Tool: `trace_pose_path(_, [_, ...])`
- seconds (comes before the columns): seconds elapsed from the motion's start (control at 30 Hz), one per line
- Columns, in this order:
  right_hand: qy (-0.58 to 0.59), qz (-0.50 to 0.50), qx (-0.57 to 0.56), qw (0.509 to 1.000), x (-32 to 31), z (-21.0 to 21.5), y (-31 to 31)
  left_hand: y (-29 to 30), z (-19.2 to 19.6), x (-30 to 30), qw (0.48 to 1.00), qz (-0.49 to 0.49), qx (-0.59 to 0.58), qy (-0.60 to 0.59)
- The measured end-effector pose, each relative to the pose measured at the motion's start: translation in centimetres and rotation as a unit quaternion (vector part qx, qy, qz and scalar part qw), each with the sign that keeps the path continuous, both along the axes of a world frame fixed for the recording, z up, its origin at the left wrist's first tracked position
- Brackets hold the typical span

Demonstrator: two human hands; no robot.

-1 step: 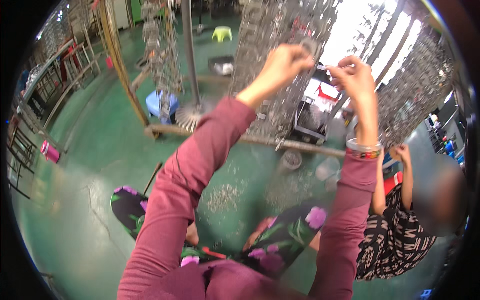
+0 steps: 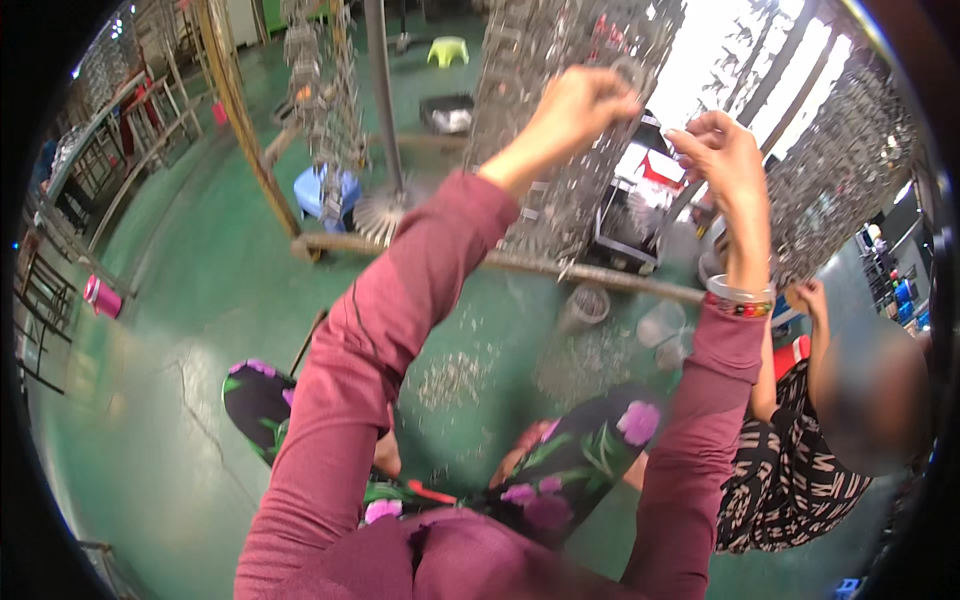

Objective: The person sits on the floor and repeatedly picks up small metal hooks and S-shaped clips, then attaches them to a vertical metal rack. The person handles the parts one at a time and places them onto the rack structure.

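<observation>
Left hand [image 2: 590, 105] and right hand [image 2: 725, 155] were raised apart, fingers curled nearly to pinches, any hold indiscernible. Light, steady fingertips probably best suited the hanging metallic parts [image 2: 560, 215] behind the left; loose pieces [image 2: 455, 380] littered the floor [image 2: 240, 320].

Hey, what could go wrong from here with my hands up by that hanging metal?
The left hand, raised by the hanging metal parts, could snag or jostle them. Bracelets behind the right hand might catch if it reaches in among them. Small pieces scattered on the floor near the left foot could be stepped on.
</observation>
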State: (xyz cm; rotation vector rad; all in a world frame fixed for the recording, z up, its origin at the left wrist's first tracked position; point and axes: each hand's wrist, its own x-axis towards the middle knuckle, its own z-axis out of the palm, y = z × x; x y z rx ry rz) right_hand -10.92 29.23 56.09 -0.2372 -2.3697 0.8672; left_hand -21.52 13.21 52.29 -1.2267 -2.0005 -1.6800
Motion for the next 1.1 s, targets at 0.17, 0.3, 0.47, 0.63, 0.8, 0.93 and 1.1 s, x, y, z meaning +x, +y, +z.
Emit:
trace_pose_path(0.17, [-0.22,0.085,0.06,0.97,1.8,-9.9,5.1,2.6,0.3,-0.5,0.996,-0.075,0.038,-0.003])
trace_pose_path(0.3, [-0.25,0.154,0.057,0.954,-1.1,-18.5,4.7,2.6,0.9,-1.8,0.999,-0.037,0.013,-0.02])
trace_pose_path(0.47, [-0.2,0.14,0.071,0.967,-3.0,-22.1,2.6,3.0,0.7,-2.3,0.999,-0.041,0.022,-0.018])
trace_pose_path(0.63, [-0.174,0.135,0.06,0.974,-3.1,-22.1,1.2,3.1,0.6,-2.5,0.997,-0.062,0.038,-0.017])
trace_pose_path(0.8, [-0.219,0.1,-0.013,0.97,-2.5,-22.2,-0.1,3.2,0.1,-2.6,0.997,-0.009,0.074,0.016])
trace_pose_path(0.93, [-0.176,0.077,-0.059,0.98,-1.9,-23.9,0.3,3.2,-1.3,-1.8,0.975,0.093,0.108,0.172])
trace_pose_path(1.1, [-0.142,0.026,-0.046,0.988,-0.6,-25.1,0.5,-1.5,-6.1,5.0,0.948,0.172,0.139,0.229])
